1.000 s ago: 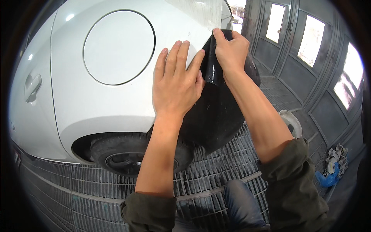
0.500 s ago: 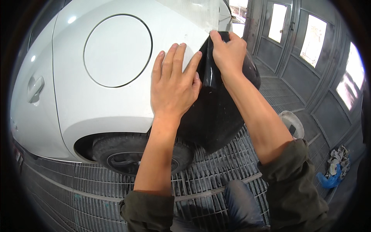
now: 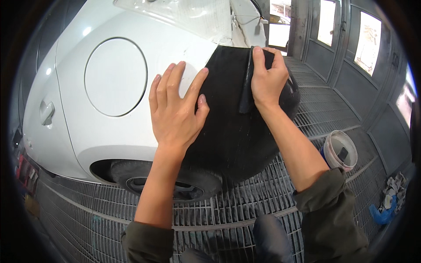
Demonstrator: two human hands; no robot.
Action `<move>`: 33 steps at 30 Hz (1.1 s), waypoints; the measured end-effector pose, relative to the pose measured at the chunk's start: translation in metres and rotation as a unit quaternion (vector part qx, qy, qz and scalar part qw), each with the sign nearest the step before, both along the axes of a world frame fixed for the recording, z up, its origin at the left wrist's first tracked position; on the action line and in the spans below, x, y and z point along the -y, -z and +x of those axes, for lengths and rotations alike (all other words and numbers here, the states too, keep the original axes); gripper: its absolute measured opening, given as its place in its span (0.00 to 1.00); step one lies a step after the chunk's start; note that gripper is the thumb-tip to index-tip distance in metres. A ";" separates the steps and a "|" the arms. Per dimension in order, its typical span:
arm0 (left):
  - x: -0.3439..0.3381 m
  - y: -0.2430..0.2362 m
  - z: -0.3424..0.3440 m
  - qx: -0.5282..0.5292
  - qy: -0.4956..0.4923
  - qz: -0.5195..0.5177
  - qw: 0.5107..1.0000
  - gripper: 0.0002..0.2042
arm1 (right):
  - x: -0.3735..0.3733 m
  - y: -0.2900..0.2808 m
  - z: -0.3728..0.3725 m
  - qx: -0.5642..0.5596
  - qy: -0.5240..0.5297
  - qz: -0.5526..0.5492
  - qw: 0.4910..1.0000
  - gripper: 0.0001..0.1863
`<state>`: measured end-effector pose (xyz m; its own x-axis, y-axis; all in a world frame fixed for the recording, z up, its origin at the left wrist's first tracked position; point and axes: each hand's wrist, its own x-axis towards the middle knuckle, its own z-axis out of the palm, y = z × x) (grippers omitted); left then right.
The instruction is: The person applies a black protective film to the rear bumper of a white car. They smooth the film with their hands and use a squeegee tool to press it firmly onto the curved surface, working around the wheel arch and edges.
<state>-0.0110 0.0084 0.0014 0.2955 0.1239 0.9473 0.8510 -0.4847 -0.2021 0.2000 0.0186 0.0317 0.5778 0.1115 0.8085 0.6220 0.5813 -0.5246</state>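
Note:
My left hand [image 3: 177,105] rests with spread fingers on the white rear side panel [image 3: 166,44] of a car, its thumb reaching over the black bumper [image 3: 219,122]. At the bumper's upper part, my right hand [image 3: 269,81] is closed, thumb along the near side, on a thin dark sheet [image 3: 246,92] that looks like sandpaper. One edge of the sheet stands out as a narrow strip against the black surface. How much of it lies beneath the palm is hidden.
Below the bumper is a wheel [image 3: 188,184] over a metal grating floor [image 3: 237,201]. To the right stand a bucket [image 3: 351,162] with a dark block inside, and crumpled paper [image 3: 394,188] beside a blue plastic bag [image 3: 383,214]. Clear plastic film [image 3: 193,17] covers the rear window area.
My right hand and the dark sheet have moved right across the bumper, away from the white panel's edge. My view has shifted, and more of the bucket shows. My left hand stays spread.

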 end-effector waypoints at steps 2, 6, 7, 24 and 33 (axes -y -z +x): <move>0.003 -0.002 -0.001 -0.009 -0.009 -0.008 1.000 0.25 | 0.001 0.002 -0.003 0.027 -0.018 0.028 0.999 0.16; 0.004 -0.016 0.007 -0.023 -0.015 0.004 1.000 0.24 | 0.005 0.005 -0.002 0.034 -0.025 0.047 0.998 0.15; 0.002 -0.022 0.008 -0.028 -0.019 0.011 0.999 0.24 | 0.008 0.006 -0.006 0.026 -0.043 0.020 0.999 0.14; 0.023 -0.034 0.014 -0.026 0.018 -0.061 0.998 0.23 | 0.010 0.012 0.003 0.033 -0.100 0.057 0.993 0.13; -0.009 -0.127 0.009 -0.140 0.105 -0.046 0.984 0.05 | 0.008 0.013 0.004 0.057 -0.094 0.086 0.990 0.11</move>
